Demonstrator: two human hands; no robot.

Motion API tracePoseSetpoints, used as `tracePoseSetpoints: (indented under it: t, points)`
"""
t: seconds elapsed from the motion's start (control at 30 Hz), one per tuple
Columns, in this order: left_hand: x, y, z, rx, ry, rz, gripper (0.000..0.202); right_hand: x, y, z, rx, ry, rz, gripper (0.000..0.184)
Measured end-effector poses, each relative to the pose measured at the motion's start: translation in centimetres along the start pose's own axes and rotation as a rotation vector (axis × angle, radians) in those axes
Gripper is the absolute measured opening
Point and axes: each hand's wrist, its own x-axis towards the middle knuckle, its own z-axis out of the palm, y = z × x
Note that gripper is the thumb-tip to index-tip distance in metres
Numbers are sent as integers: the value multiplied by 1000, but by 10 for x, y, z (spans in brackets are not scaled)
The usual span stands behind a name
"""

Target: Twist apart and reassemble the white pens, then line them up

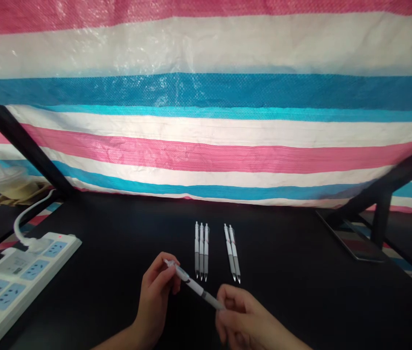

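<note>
A pen [193, 286] is held in the air above the near middle of the tabletop [136, 231], slanting from its far left end to its near right end. The left hand [157, 287] pinches the clicker end between thumb and fingers; the right hand [240, 313] has its fingers closed around the grey grip end, which hides the tip. The pen looks light and stiff, with a hard, smooth white barrel that may slide a little between dry fingers. The grey grip section is probably the surest place to take hold, as it seems less glossy than the rest; the clip and clicker would likely give under a hard press, and the point is best kept off the skin. It should not break easily.

Beyond the hands, three pens [201, 250] lie side by side, tips toward the near edge, and just to their right two pens [229, 248] lie close together at a slight slant.

The tabletop is black and flat, so round barrels might roll on it. On the left sits a power strip [24, 282] with a plug [12, 265] and a white cord [16, 221]; farther left is a cup [4, 182] with a straw. At far right lies a dark slab [355, 238], perhaps a phone or tablet. A striped sheet [206, 92] hangs behind, between a left bar [31, 146] and a right bar [399, 175].
</note>
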Motion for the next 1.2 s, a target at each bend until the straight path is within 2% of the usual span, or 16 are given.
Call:
tracePoseSetpoints:
  t: [0.13,0.3,0.43,0.57,0.87,1.2]
  points:
    - [1,0,0,-3,-3,16,14,0,1,0,55,9,24,46]
    - [1,0,0,-12,14,15,14,0,0,-3,84,-51,-70,34]
    - [2,-1,0,-18,15,20,16,4,4,-5,40,-34,3,46]
    - [3,-1,0,-14,31,41,16,7,8,-7,-1,-30,-22,35]
    - [6,2,-2,-41,65,97,16,5,6,-8,97,-63,-118,33]
    - [15,9,-3,-86,146,166,18,6,8,-9,124,-19,-129,31]
